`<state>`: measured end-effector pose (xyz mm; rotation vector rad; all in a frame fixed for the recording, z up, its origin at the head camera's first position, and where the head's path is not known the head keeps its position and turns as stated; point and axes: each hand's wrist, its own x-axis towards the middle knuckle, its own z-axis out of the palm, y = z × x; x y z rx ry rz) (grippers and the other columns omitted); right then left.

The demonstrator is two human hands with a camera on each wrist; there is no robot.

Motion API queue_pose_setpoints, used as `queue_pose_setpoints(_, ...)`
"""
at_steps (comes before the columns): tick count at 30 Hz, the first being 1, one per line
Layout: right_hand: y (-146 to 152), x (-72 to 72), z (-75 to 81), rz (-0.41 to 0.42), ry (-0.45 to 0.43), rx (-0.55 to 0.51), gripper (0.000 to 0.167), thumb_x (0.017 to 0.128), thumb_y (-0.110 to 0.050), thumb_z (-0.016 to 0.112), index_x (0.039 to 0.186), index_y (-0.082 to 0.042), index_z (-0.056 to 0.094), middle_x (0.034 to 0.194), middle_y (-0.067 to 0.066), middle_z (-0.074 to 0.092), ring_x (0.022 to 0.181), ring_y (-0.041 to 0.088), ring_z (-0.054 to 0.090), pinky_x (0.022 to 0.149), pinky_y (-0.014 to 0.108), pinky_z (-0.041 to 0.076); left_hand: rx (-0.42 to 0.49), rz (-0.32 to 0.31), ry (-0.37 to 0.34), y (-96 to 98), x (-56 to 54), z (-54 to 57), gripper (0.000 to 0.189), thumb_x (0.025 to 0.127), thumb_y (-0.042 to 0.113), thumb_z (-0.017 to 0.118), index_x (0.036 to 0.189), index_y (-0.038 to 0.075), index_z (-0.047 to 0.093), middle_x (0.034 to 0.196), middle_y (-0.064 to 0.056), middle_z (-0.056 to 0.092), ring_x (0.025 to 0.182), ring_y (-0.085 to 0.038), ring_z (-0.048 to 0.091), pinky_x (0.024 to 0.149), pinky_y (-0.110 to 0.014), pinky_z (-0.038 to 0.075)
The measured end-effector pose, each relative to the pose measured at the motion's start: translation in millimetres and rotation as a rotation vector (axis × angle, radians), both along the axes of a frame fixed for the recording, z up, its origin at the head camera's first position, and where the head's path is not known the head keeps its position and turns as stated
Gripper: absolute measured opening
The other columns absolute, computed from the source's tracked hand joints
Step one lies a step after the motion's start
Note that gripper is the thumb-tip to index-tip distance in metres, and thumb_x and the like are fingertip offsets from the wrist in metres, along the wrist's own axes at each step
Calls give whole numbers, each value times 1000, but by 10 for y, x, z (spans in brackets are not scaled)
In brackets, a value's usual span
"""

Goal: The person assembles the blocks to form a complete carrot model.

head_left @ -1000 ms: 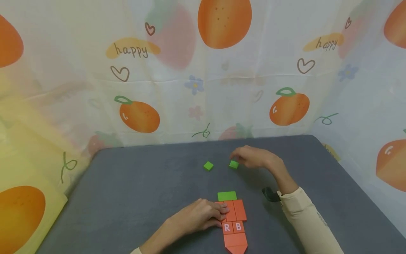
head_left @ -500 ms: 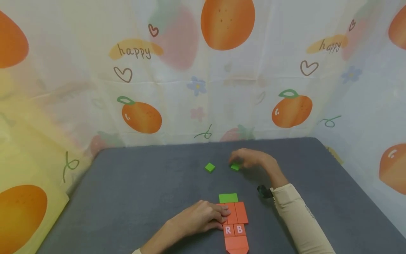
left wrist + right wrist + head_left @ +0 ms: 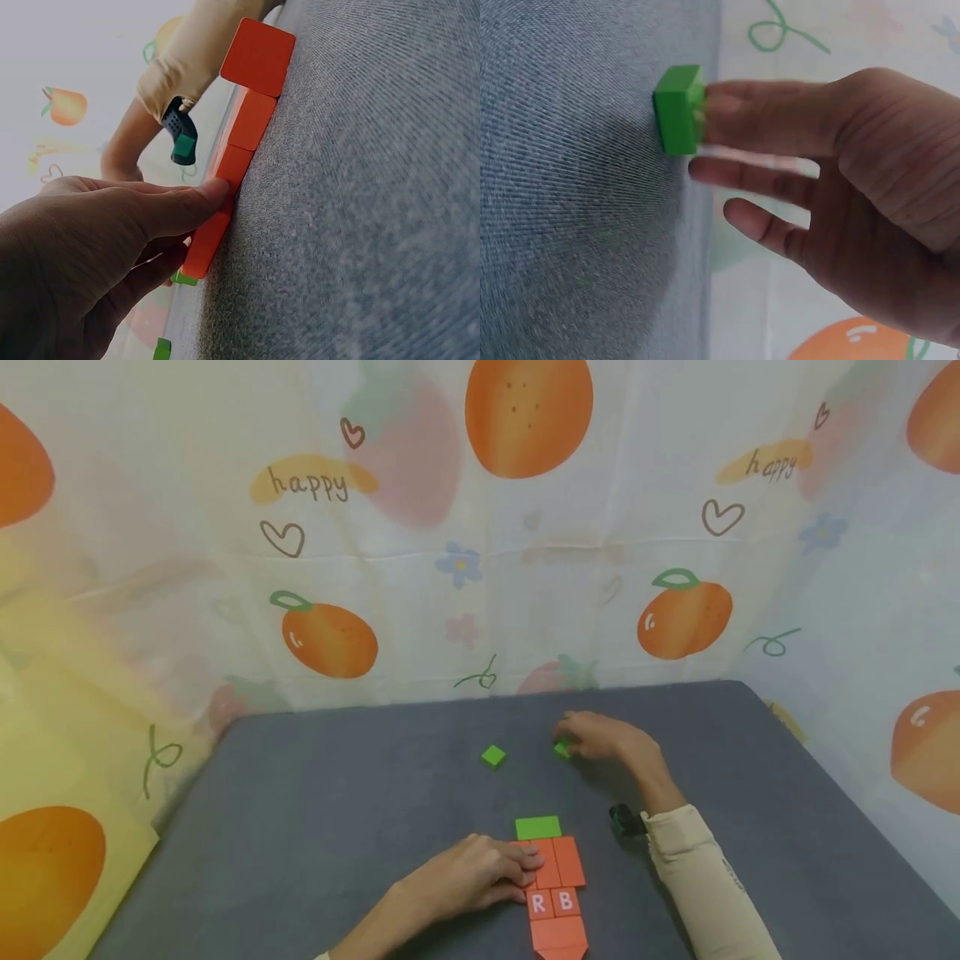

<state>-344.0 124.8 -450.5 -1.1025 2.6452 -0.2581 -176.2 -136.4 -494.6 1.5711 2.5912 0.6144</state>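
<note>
My left hand (image 3: 483, 868) rests at the left edge of a group of orange blocks (image 3: 558, 932), its fingers over an orange block (image 3: 206, 244) and its thumb against the side. Two small blocks in the group bear the letters R (image 3: 537, 904) and B (image 3: 566, 902). A flat green block (image 3: 537, 827) lies along the group's far end. Farther back, my right hand (image 3: 600, 735) pinches a small green block (image 3: 677, 112) with thumb and index finger, close to the table surface; the other fingers are spread apart below in the right wrist view.
Another small green block (image 3: 492, 756) lies on the grey table (image 3: 360, 793), left of my right hand. A dark wrist device (image 3: 624, 820) sticks out beneath the right sleeve (image 3: 705, 877). A fruit-printed cloth (image 3: 420, 610) stands behind the table.
My right hand and the small green block under its fingers have shifted slightly to the right, away from the other small green block. The left hand stays on the orange blocks.
</note>
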Motion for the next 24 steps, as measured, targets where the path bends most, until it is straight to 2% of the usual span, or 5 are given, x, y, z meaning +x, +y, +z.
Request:
queue_pose_setpoints(4, 17, 59, 28, -8, 18, 13, 51, 89, 24, 55, 129, -2, 71, 132, 16, 66, 127, 39, 63, 103, 51, 56, -11, 6, 4, 5, 4, 15, 21, 96, 23, 77, 114, 13, 82, 134, 1, 73, 131, -8, 66, 104, -19, 55)
queue_pose_setpoints(6, 16, 78, 26, -15, 33, 21, 54, 86, 26, 57, 129, -3, 71, 133, 15, 67, 128, 39, 63, 104, 52, 56, -7, 6, 1, 9, 8, 21, 21, 96, 23, 77, 113, 13, 82, 134, 1, 73, 131, -8, 66, 104, -19, 55)
queue_pose_setpoints(13, 35, 88, -73, -31, 76, 6, 32, 89, 4, 78, 119, -7, 75, 121, 10, 70, 114, 33, 67, 98, 51, 58, 1, -4, 1, 18, 29, 16, 21, 95, 23, 77, 113, 13, 82, 133, 0, 74, 130, -8, 66, 104, -18, 55)
queue_pose_setpoints(20, 127, 72, -37, 14, 71, -47, 24, 88, 2, 79, 111, -5, 76, 113, 9, 69, 100, 25, 67, 84, 41, 60, -17, 6, -3, 11, 23, 29, 22, 95, 23, 77, 114, 13, 82, 134, 2, 74, 131, -7, 65, 104, -19, 55)
queue_pose_setpoints(24, 160, 104, 52, 37, 16, -85, 26, 86, 2, 81, 110, -5, 75, 108, 7, 70, 93, 21, 67, 79, 33, 59, -20, 3, 0, 4, 19, 35, 21, 96, 23, 76, 114, 14, 82, 134, 2, 73, 131, -7, 65, 104, -18, 55)
